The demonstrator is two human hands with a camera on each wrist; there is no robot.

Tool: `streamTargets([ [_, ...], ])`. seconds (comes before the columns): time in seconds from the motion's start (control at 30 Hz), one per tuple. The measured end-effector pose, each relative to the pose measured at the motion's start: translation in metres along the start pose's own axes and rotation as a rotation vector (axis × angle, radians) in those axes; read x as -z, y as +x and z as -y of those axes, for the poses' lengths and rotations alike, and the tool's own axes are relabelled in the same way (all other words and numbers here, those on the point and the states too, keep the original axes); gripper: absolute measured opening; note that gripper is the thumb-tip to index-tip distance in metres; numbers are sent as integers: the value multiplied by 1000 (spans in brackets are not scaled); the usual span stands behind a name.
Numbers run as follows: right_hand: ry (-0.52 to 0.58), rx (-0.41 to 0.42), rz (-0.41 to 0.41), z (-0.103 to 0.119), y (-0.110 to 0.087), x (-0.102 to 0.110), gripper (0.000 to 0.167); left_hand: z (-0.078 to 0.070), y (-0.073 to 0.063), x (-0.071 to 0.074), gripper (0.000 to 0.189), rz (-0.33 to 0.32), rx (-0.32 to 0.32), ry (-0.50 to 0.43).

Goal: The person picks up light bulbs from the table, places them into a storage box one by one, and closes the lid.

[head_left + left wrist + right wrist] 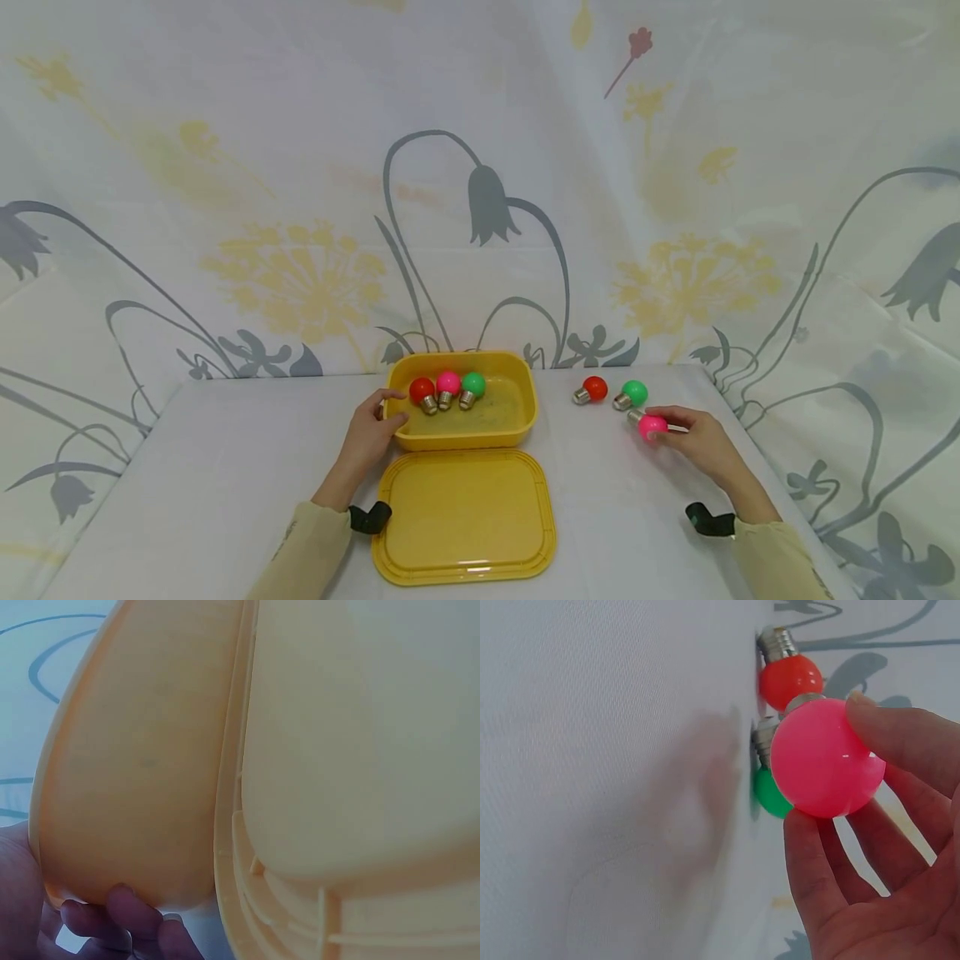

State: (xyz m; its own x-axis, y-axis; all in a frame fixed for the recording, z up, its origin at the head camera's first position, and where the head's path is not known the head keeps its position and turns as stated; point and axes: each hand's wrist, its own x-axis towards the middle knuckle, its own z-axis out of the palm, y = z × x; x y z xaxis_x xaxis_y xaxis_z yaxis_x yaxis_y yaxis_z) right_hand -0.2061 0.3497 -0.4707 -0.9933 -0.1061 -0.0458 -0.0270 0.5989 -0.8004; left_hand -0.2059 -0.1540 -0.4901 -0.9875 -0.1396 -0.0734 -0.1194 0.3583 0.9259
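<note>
My right hand pinches a pink light bulb between thumb and fingertips, its metal base pointing away. Behind it a red bulb and a green bulb lie on the table, partly overlapped by the pink one in the right wrist view. At the left end of a yellow plastic box, my left hand holds the wall, with fingers bent against it in the left wrist view. Inside lie a red bulb, a pink bulb and a green bulb in a row.
A yellow lid lies flat directly in front of the box. White cloth with a printed flower pattern hangs behind and at both sides of the white table.
</note>
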Motion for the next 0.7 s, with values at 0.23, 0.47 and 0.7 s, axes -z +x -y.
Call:
streamTargets([
  [0.23, 20, 27, 7, 7, -1, -5, 46, 0, -2, 0, 31, 1, -15, -21],
  [0.47, 9, 48, 12, 16, 3, -11, 45, -1, -1, 1, 34, 7, 1, -11],
  [0.7, 27, 56, 35, 24, 8, -17, 45, -2, -1, 1, 34, 18, 1, -17],
])
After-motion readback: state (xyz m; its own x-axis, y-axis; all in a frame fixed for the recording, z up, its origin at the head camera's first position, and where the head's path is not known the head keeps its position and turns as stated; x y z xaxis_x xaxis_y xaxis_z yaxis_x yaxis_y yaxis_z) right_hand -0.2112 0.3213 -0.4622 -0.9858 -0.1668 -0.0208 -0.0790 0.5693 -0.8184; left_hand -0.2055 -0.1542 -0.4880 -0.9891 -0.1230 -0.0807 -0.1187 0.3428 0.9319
